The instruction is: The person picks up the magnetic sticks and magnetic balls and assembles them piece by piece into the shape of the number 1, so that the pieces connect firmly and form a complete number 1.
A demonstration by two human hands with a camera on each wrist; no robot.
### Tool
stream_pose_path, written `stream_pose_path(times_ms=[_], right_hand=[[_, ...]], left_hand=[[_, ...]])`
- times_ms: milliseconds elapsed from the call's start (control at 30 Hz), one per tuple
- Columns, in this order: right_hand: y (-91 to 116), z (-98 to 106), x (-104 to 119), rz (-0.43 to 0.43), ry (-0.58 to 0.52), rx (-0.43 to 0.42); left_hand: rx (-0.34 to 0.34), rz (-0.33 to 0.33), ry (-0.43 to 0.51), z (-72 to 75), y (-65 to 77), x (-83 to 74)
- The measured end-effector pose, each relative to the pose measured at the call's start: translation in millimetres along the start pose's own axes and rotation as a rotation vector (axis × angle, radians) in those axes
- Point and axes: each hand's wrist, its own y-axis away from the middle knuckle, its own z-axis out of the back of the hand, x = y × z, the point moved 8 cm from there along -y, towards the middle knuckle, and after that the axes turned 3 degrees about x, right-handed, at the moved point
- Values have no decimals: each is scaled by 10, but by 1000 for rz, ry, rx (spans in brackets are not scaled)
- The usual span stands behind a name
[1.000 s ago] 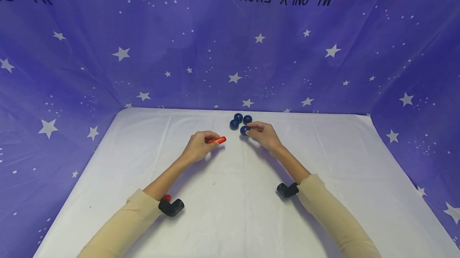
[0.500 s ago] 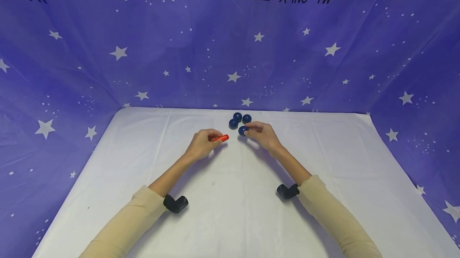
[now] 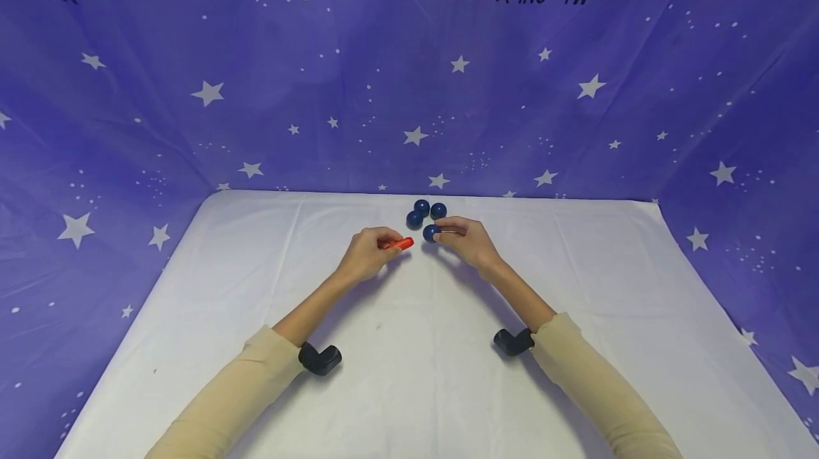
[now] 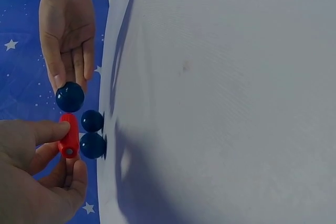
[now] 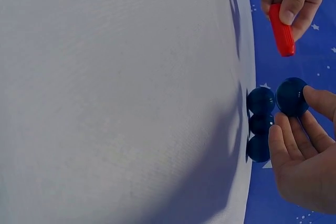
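My left hand [image 3: 363, 255] pinches a short red plastic-looking stick [image 3: 404, 243], now nearer the shiny dark-blue ball [image 3: 429, 233] my right hand [image 3: 471, 241] pinches, leaving a little gap.

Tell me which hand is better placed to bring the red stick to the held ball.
Probably the left hand: it holds the red stick, one end pointing toward the ball. The right hand holds that ball.

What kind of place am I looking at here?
Probably a makeshift filming booth, though the rest of the room is out of view: purple star-print curtains enclose a white-covered table on three sides, and a black device sits by each sleeve cuff.
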Motion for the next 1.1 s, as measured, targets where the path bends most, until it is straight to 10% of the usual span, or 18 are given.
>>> stream_pose_path(times_ms=[1100], right_hand=[[89,1,74,18,-10,25]], left_hand=[[24,-27,8,-163,-106,-107]])
